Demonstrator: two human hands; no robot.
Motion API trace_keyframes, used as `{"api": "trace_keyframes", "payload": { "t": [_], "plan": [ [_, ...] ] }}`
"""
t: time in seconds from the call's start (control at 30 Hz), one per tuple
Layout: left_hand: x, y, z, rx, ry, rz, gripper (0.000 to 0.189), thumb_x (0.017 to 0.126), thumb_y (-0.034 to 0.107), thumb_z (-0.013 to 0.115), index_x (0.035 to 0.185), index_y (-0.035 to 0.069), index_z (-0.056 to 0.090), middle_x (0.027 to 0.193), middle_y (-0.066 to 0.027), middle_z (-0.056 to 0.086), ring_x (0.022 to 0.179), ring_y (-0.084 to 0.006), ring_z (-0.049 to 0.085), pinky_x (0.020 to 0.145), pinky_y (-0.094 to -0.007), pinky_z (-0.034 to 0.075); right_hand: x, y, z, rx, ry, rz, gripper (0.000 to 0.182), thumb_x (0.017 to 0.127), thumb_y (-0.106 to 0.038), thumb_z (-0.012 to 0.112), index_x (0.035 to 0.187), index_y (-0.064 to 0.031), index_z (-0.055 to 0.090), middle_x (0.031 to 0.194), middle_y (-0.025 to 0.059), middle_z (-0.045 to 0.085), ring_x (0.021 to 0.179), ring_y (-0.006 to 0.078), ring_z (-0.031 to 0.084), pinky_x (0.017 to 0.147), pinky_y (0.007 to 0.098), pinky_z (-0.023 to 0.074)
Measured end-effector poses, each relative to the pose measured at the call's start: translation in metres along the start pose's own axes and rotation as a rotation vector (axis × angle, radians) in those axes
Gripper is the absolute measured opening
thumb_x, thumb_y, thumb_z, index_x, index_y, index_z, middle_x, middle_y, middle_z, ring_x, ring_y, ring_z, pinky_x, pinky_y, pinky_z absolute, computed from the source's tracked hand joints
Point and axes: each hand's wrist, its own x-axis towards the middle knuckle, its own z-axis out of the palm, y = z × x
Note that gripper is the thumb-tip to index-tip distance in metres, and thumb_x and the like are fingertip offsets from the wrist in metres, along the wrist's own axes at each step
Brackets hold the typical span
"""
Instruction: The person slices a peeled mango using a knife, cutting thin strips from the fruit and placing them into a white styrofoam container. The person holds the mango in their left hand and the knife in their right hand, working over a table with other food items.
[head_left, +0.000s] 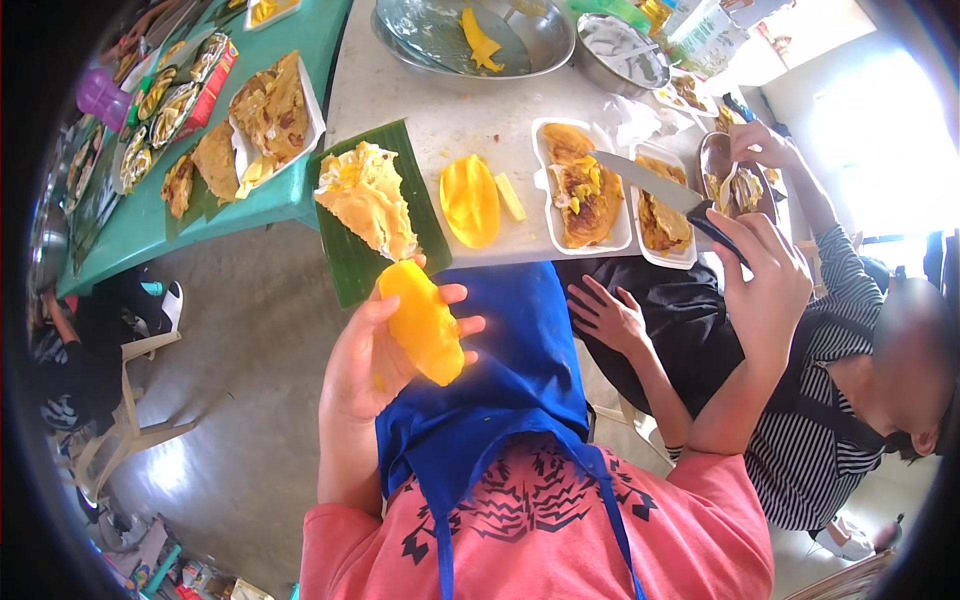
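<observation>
A peeled piece of mango (422, 322) lies in my left hand (375, 352), held above the blue apron on my lap. My right hand (765, 277) grips the black handle of a kitchen knife (652, 182), whose blade points left over two foam trays. Before me on the white table, a mango half (469, 201) lies beside a thin pale strip (510, 196). To its left, a folded filled flatbread (367, 195) rests on a banana leaf (420, 172). The near foam tray (551, 232) holds browned flatbread topped with yellow bits; the second foam tray (679, 260) holds similar food.
A steel basin (420, 64) with mango scraps and a bowl of white cream (622, 56) stand at the back. A person in a striped shirt (795, 442) sits at right, one hand near a brown dish (705, 150). A green table (262, 210) with food stands left.
</observation>
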Motion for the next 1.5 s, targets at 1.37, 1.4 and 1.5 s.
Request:
{"api": "trace_keyframes", "payload": {
  "t": [1.37, 1.4, 1.5],
  "plan": [
    [0.015, -0.017, 0.033, 0.127, 0.075, -0.018, 0.064, 0.097, 0.033, 0.052, 0.154, 0.018, 0.028, 0.144, -0.0214, 0.049, 0.125, -0.049, 0.053, 0.096, -0.0672, 0.048, -0.016, 0.011, 0.026, 0.168, 0.032, 0.153, 0.028, 0.077, -0.014, 0.076, 0.104, -0.0192, 0.076, 0.087, 0.0011, 0.065, 0.082, 0.0237, 0.065, 0.072, 0.0357, 0.0507],
    [0.016, -0.017, 0.033, 0.126, 0.069, -0.026, 0.064, 0.097, 0.033, 0.052, 0.154, 0.018, 0.028, 0.144, -0.0214, 0.049, 0.125, -0.049, 0.053, 0.096, -0.0673, 0.048, -0.018, 0.012, 0.022, 0.163, 0.026, 0.164, 0.029, 0.077, -0.014, 0.075, 0.105, -0.0194, 0.076, 0.087, 0.0011, 0.065, 0.082, 0.0237, 0.065, 0.072, 0.0357, 0.0507],
    [0.017, -0.016, 0.03, 0.114, 0.063, -0.035, 0.064, 0.097, 0.032, 0.053, 0.154, 0.018, 0.028, 0.144, -0.0213, 0.049, 0.125, -0.0493, 0.053, 0.096, -0.0675, 0.048, -0.024, 0.016, 0.015, 0.147, -0.002, 0.18, 0.029, 0.077, -0.014, 0.075, 0.105, -0.0198, 0.076, 0.086, 0.0013, 0.064, 0.081, 0.0235, 0.065, 0.071, 0.0356, 0.0506]
  ]
}}
